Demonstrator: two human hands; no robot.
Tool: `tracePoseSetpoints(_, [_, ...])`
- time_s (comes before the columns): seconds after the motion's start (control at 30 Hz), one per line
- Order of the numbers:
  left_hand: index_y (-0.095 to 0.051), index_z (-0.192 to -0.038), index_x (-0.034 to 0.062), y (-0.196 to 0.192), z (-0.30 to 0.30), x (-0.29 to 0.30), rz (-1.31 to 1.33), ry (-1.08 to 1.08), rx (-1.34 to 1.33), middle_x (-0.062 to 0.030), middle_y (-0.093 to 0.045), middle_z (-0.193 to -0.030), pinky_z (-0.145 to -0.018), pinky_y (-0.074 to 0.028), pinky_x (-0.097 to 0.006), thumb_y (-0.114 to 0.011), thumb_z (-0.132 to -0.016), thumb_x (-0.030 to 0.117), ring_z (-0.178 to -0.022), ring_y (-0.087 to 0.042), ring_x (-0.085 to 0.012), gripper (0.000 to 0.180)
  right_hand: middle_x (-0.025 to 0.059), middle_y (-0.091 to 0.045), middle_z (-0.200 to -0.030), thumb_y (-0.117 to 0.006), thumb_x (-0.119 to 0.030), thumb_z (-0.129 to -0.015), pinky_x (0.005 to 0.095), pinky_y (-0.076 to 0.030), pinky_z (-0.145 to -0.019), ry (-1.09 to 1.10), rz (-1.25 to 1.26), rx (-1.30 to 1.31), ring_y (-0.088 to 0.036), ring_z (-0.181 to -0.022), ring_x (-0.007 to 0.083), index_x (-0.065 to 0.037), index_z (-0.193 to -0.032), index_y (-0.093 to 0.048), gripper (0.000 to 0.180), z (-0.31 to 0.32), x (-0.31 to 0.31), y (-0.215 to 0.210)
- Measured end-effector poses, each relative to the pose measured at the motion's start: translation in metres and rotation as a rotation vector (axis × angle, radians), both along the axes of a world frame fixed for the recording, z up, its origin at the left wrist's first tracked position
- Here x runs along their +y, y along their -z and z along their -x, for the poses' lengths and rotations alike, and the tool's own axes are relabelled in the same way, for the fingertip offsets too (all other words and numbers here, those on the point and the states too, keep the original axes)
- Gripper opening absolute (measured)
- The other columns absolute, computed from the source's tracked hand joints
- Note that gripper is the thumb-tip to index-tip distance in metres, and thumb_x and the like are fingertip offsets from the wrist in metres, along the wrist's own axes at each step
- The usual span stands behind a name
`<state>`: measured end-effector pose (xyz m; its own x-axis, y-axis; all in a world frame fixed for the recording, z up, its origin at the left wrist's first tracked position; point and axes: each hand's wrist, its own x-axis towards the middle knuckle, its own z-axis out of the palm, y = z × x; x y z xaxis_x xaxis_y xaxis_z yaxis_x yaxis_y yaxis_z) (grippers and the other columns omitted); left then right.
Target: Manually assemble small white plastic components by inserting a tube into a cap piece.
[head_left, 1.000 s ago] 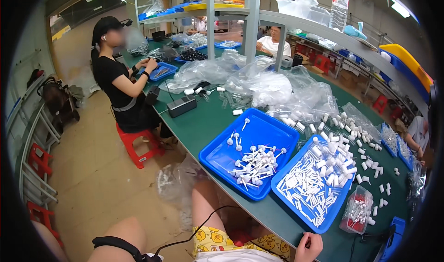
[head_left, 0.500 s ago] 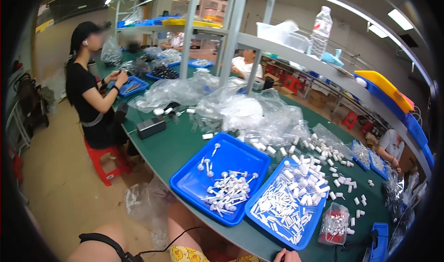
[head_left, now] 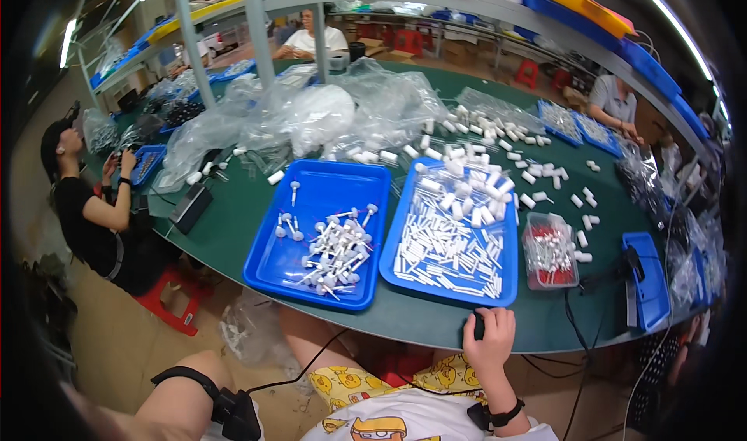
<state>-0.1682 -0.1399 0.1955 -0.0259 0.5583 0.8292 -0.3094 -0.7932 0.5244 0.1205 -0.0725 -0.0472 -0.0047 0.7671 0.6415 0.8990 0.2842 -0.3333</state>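
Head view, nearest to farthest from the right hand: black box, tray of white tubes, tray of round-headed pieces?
1. Tray of white tubes, just beyond the right hand.
2. Tray of round-headed pieces, to that tray's left.
3. Black box, further left.

Dark green on the counter (head_left: 222,243). Blue on the L tray (head_left: 334,188) & R tray (head_left: 387,260). White on the lil sticks (head_left: 440,246). Clear w/ red on the sm. box (head_left: 554,282). Yellow w/ cartoon faces on the shorts (head_left: 342,380). Red on the stool (head_left: 158,293).
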Motion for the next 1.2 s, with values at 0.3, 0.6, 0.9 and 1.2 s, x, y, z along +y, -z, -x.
tracePoseSetpoints(0.3, [-0.059, -0.095, 0.0009, 0.06, 0.017, 0.034, 0.388, -0.607, 0.311, -0.0132, -0.059, -0.095, -0.076, -0.047, -0.034, -0.067, -0.078, 0.013, -0.088, -0.059, -0.024, 0.022, 0.0104, -0.055, -0.071, -0.062, 0.003, -0.075, 0.0313, -0.043, -0.058, -0.263, 0.087, 0.286, -0.054, -0.065, 0.0227, 0.0, -0.078, -0.059, 0.005, -0.013, 0.01, -0.069])
tracePoseSetpoints(0.6, [-0.062, -0.095, 0.0015, 0.201, 0.008, 0.056, 0.462, -0.963, 0.621, -0.0134, -0.059, -0.093, -0.082, -0.045, -0.037, -0.063, -0.076, 0.0, -0.09, -0.058, -0.0299, 0.019, 0.0144, -0.063, -0.077, -0.062, -0.013, -0.077, 0.0374, -0.048, -0.065, -0.361, 0.512, -0.331, -0.061, -0.073, 0.0284, -0.001, -0.083, -0.064, 0.014, -0.008, 0.135, -0.184])
tracePoseSetpoints(0.9, [-0.063, -0.096, 0.0053, 0.251, -0.018, 0.007, 0.52, -1.046, 0.534, -0.0089, -0.056, -0.1, -0.089, -0.042, -0.039, -0.064, -0.075, 0.001, -0.102, -0.053, -0.0294, 0.021, 0.0143, -0.06, -0.086, -0.064, -0.01, -0.078, 0.0386, -0.048, -0.075, -1.153, 0.47, -0.41, -0.059, -0.084, 0.031, -0.002, -0.091, -0.061, 0.015, 0.123, 0.135, -0.099])
tracePoseSetpoints(1.2, [-0.06, -0.1, 0.0034, 0.245, -0.015, 0.004, 0.562, -1.111, 0.506, -0.0109, -0.056, -0.1, -0.086, -0.043, -0.038, -0.063, -0.077, 0.002, -0.099, -0.053, -0.0295, 0.023, 0.0133, -0.059, -0.08, -0.065, -0.026, -0.081, 0.0401, -0.048, -0.068, -1.197, 0.241, -0.416, -0.059, -0.079, 0.0314, -0.003, -0.092, -0.056, 0.028, 0.187, 0.106, -0.075])
